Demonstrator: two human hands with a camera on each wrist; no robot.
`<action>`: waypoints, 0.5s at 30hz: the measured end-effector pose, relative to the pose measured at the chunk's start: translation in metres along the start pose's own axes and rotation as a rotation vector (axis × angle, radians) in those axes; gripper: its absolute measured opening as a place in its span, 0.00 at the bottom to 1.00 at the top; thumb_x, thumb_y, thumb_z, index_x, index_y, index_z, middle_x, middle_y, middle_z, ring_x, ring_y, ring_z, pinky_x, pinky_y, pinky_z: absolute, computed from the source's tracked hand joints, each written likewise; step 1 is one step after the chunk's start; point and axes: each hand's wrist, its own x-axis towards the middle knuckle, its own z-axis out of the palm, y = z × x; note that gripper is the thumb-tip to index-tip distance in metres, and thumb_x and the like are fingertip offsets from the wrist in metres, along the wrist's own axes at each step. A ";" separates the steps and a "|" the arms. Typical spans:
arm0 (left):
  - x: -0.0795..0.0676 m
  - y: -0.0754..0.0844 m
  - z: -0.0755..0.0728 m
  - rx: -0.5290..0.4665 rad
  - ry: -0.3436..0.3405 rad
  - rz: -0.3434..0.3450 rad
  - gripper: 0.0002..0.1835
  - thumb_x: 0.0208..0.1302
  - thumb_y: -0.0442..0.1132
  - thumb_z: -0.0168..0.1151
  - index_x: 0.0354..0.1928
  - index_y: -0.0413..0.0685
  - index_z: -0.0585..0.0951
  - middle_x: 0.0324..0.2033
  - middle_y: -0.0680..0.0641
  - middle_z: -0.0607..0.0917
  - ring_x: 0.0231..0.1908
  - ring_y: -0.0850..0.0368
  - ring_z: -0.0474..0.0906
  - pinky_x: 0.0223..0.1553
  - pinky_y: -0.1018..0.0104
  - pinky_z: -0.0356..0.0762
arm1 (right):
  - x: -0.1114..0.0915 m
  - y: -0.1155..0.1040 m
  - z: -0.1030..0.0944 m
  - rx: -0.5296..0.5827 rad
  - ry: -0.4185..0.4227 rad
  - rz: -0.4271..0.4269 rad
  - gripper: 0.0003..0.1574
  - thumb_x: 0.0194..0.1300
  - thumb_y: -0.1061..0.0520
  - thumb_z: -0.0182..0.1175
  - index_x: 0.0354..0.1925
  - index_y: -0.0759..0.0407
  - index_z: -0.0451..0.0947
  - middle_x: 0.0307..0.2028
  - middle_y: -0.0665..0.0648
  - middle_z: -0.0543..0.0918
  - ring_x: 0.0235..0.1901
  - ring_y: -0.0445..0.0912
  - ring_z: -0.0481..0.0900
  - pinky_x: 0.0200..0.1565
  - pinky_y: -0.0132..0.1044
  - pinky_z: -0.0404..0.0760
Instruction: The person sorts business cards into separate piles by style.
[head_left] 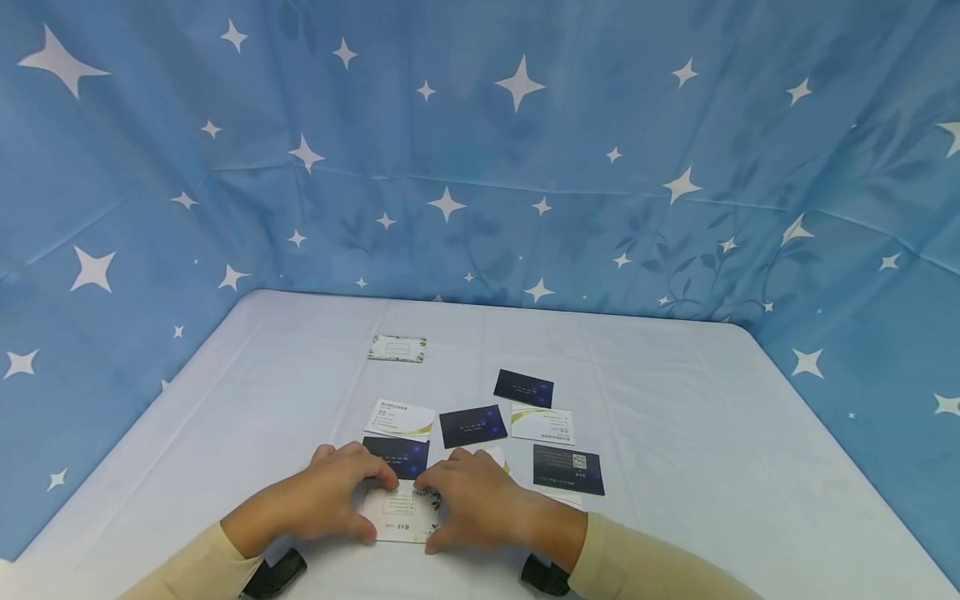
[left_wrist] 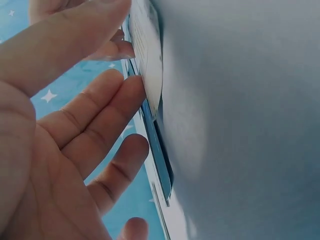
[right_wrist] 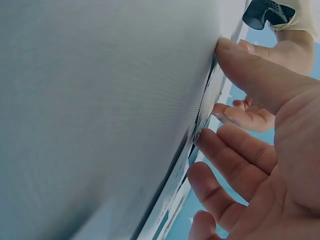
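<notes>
A white business card with leaf print (head_left: 401, 515) lies at the near side of the table between both hands. My left hand (head_left: 333, 496) holds its left side, index fingertip near the far edge and thumb by the near left corner. On the opposite side my right hand (head_left: 480, 502) grips it likewise and covers its right edge. Both wrist views show the card (left_wrist: 153, 65) nearly edge-on, with thumb and fingertips along its edges; the other fingers are loosely bent. Just beyond it is a dark blue card (head_left: 397, 457), its left end behind the left hand.
A white card with a gold curve (head_left: 401, 419) lies farther back. Rightward are dark cards (head_left: 474, 426), a white one (head_left: 542, 424) and a dark QR-code card (head_left: 567, 470). A leaf-bordered card (head_left: 397, 348) lies far back. A star-patterned blue curtain (head_left: 480, 150) hangs behind the table.
</notes>
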 end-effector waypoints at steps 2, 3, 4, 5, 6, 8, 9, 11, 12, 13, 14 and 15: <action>0.000 0.000 0.001 0.007 0.002 0.007 0.28 0.40 0.51 0.82 0.46 0.58 0.82 0.43 0.66 0.79 0.49 0.62 0.70 0.45 0.53 0.58 | 0.001 0.000 0.001 0.003 0.003 -0.003 0.39 0.51 0.35 0.75 0.59 0.46 0.79 0.53 0.40 0.81 0.48 0.38 0.71 0.50 0.38 0.69; 0.000 0.001 0.002 0.011 0.003 0.006 0.28 0.40 0.51 0.82 0.47 0.59 0.82 0.43 0.66 0.79 0.49 0.62 0.70 0.45 0.53 0.58 | 0.001 0.001 0.001 0.006 0.004 -0.005 0.39 0.52 0.35 0.75 0.59 0.47 0.79 0.53 0.40 0.81 0.48 0.38 0.71 0.51 0.38 0.69; 0.000 0.001 0.002 0.015 0.005 0.010 0.29 0.40 0.51 0.83 0.47 0.58 0.82 0.43 0.65 0.79 0.49 0.62 0.70 0.45 0.53 0.58 | 0.001 0.001 0.001 0.008 0.005 -0.006 0.38 0.53 0.36 0.75 0.59 0.47 0.79 0.53 0.40 0.81 0.48 0.38 0.71 0.51 0.38 0.69; 0.000 0.001 0.003 0.021 0.010 0.019 0.29 0.40 0.50 0.83 0.47 0.58 0.81 0.44 0.65 0.79 0.49 0.62 0.70 0.44 0.53 0.57 | 0.001 0.001 0.001 0.012 0.005 -0.006 0.38 0.53 0.36 0.75 0.58 0.47 0.79 0.53 0.40 0.81 0.48 0.37 0.71 0.51 0.38 0.69; 0.000 0.001 0.003 0.025 0.015 0.024 0.29 0.40 0.50 0.83 0.47 0.58 0.81 0.44 0.65 0.79 0.49 0.61 0.70 0.44 0.53 0.57 | 0.002 0.001 0.001 0.016 0.005 -0.005 0.37 0.53 0.37 0.75 0.58 0.47 0.79 0.53 0.40 0.81 0.48 0.37 0.71 0.52 0.38 0.69; 0.000 0.002 0.004 0.036 0.026 0.036 0.29 0.39 0.48 0.83 0.47 0.58 0.81 0.44 0.64 0.79 0.49 0.61 0.70 0.44 0.53 0.57 | 0.002 0.000 0.000 0.024 0.008 -0.006 0.37 0.54 0.37 0.75 0.58 0.48 0.79 0.53 0.41 0.81 0.47 0.37 0.71 0.52 0.38 0.69; 0.000 0.002 0.004 0.041 0.033 0.041 0.29 0.39 0.47 0.83 0.47 0.58 0.81 0.44 0.64 0.79 0.49 0.61 0.70 0.44 0.53 0.57 | 0.002 0.000 0.000 0.025 0.012 -0.006 0.36 0.54 0.38 0.75 0.58 0.49 0.79 0.53 0.41 0.81 0.47 0.37 0.71 0.52 0.38 0.69; -0.001 0.003 0.005 0.051 0.044 0.048 0.29 0.39 0.45 0.84 0.47 0.58 0.81 0.44 0.64 0.78 0.49 0.60 0.70 0.44 0.53 0.57 | 0.002 0.000 0.001 0.036 0.022 -0.006 0.35 0.54 0.39 0.75 0.57 0.50 0.80 0.52 0.42 0.81 0.47 0.37 0.71 0.52 0.38 0.70; -0.001 0.003 0.006 0.051 0.045 0.046 0.29 0.40 0.45 0.83 0.47 0.57 0.81 0.44 0.64 0.78 0.49 0.60 0.70 0.43 0.53 0.57 | 0.002 -0.001 0.001 0.043 0.027 -0.006 0.35 0.54 0.40 0.74 0.57 0.50 0.80 0.52 0.42 0.81 0.47 0.37 0.72 0.53 0.38 0.70; -0.001 0.003 0.006 0.054 0.045 0.042 0.28 0.40 0.44 0.83 0.47 0.57 0.81 0.43 0.64 0.78 0.49 0.60 0.70 0.44 0.54 0.57 | 0.002 -0.001 0.001 0.051 0.032 -0.005 0.34 0.54 0.40 0.74 0.57 0.51 0.80 0.52 0.42 0.82 0.48 0.37 0.72 0.53 0.38 0.70; -0.001 0.003 0.006 0.053 0.043 0.037 0.27 0.42 0.44 0.83 0.47 0.57 0.81 0.44 0.64 0.78 0.49 0.61 0.70 0.44 0.54 0.57 | 0.001 -0.001 0.001 0.059 0.038 -0.002 0.33 0.55 0.41 0.73 0.56 0.51 0.80 0.52 0.42 0.82 0.48 0.37 0.72 0.53 0.38 0.70; -0.001 0.004 0.006 0.051 0.043 0.033 0.27 0.43 0.44 0.82 0.47 0.57 0.81 0.44 0.64 0.78 0.49 0.61 0.70 0.44 0.54 0.58 | 0.001 -0.001 0.000 0.068 0.044 0.001 0.33 0.55 0.42 0.73 0.56 0.51 0.80 0.51 0.43 0.81 0.49 0.38 0.72 0.54 0.39 0.70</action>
